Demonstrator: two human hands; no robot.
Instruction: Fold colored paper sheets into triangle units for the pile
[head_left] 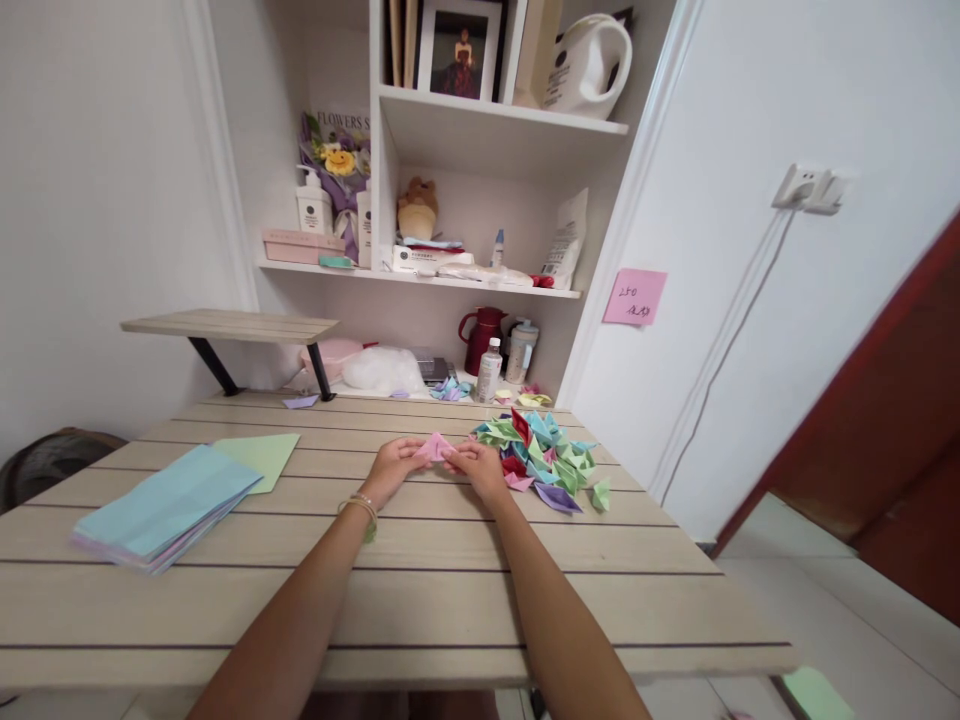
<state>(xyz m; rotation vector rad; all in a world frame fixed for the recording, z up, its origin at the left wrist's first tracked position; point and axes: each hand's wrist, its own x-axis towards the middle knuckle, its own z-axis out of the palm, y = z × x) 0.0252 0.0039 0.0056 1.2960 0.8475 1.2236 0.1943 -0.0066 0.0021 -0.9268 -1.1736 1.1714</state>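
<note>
Paper (435, 448), one pink piece folded small, is held between two hands over the table (420, 610): the left hand (394, 468) pinches its nine o'clock end, the right hand (480, 468) its three o'clock end, so both are together on it. The step looks to be creasing or shaping this piece; the next move seems to call for a light, even pinch that sharpens a fold without tearing it. From the hands, at three o'clock lies one heap of folded papers (541, 455), well over a dozen, too overlapped to count exactly. Between eight and nine o'clock sits one stack of sheets (165, 505), blue on top, its number untellable, with one green sheet (271, 457) showing beyond it. At ten o'clock lies one purple piece (301, 402); toward one o'clock stand one clear bottle (489, 375) and one red jug (482, 338).
</note>
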